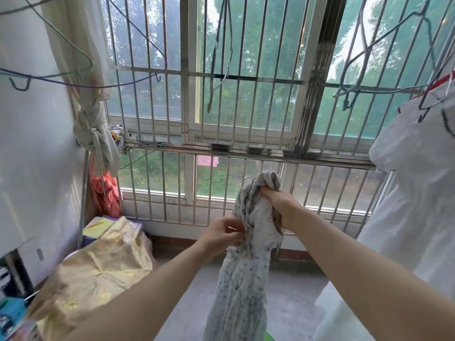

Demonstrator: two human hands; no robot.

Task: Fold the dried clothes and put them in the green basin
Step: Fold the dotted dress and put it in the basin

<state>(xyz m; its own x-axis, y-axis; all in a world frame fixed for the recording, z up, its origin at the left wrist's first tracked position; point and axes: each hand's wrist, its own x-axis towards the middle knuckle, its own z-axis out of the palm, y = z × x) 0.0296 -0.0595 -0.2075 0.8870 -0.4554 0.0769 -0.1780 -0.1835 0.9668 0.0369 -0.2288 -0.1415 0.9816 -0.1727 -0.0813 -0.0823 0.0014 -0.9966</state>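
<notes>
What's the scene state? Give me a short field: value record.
setting: indoors by a barred window
held item: spotted garment, hanging down unfolded
right hand: grips the garment's bunched top
left hand: pinches its edge lower down
on hanger: white garment, right side
overhead: empty wire hangers
basin: green sliver at bottom edge, possibly the basin; cannot confirm
left side: gold cloth draped over a pile

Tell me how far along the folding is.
Done: bare hangers suggest some clothes are down. In hand: the right hand grips the dotted garment at its bunched top, the left hand pinches its edge; unfolded. Left: fold it, then the white garment hanging at right.
</notes>
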